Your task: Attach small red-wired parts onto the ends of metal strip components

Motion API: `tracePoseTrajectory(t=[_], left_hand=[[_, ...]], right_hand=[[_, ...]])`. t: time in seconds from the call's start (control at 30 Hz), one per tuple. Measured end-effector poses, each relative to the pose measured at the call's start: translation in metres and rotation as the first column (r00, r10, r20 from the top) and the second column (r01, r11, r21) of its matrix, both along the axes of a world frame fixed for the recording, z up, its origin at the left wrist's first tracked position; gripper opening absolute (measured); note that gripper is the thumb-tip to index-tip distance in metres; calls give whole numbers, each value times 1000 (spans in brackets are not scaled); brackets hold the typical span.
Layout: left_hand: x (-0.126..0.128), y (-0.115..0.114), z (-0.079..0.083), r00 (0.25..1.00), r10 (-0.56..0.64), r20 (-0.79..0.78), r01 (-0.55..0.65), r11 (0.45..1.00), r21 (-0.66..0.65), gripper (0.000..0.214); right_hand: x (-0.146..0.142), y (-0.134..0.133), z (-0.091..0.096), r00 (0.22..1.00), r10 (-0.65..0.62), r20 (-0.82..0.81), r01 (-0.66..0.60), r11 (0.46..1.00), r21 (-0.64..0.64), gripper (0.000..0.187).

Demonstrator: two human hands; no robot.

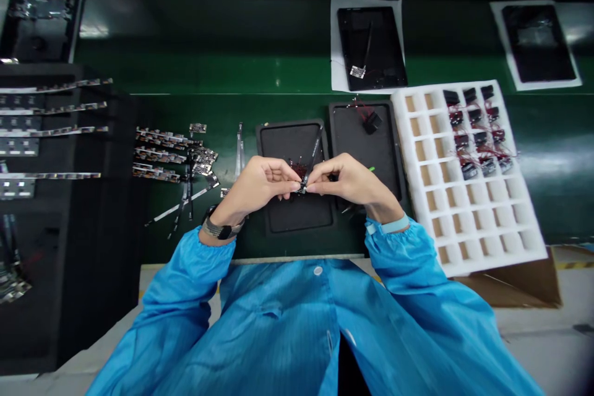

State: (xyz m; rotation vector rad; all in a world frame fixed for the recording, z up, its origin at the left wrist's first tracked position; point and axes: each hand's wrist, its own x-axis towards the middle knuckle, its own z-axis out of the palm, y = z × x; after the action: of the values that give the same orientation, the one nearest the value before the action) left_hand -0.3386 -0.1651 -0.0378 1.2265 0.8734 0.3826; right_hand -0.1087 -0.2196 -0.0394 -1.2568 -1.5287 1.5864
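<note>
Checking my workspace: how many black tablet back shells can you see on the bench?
5. Two lie before the person: one under the hands, one beside it. Three sit on white sheets farther back: left, centre, right. Others may lie outside the view.

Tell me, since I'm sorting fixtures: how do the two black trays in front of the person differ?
The left black tray lies partly under both hands, the left hand and the right hand, which pinch a small part above it. The right black tray carries one black component with red wires near its far edge. Both are dark, rectangular and rimmed, side by side.
</note>
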Motion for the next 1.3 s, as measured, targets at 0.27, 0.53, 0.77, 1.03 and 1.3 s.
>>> tracePoseTrajectory(t=[0.27, 0.53, 0.77, 1.03, 1.3], left_hand=[[2, -1, 0, 1000, 9, 20, -9, 1000, -26, 25], [3, -2, -2, 999, 15, 41, -16, 1000, 7, 21], [-19, 8, 17, 965, 193, 178, -244, 910, 334, 14], [-50, 28, 14, 838, 401, 370, -542, 695, 472, 19], [-46, 33, 2, 823, 454, 341, -565, 718, 408, 14]], right_hand=[[1, -1, 1, 1000, -3, 0, 3, 1000, -11, 21], [-1, -1, 1, 1000, 2, 22, -2, 1000, 7, 25], [7, -1, 8, 955, -227, 191, 135, 906, 402, 12], [-2, -4, -1, 808, -155, 568, -41, 947, 318, 4], [-32, 13, -9, 588, -306, 749, 138, 950, 280, 24]])
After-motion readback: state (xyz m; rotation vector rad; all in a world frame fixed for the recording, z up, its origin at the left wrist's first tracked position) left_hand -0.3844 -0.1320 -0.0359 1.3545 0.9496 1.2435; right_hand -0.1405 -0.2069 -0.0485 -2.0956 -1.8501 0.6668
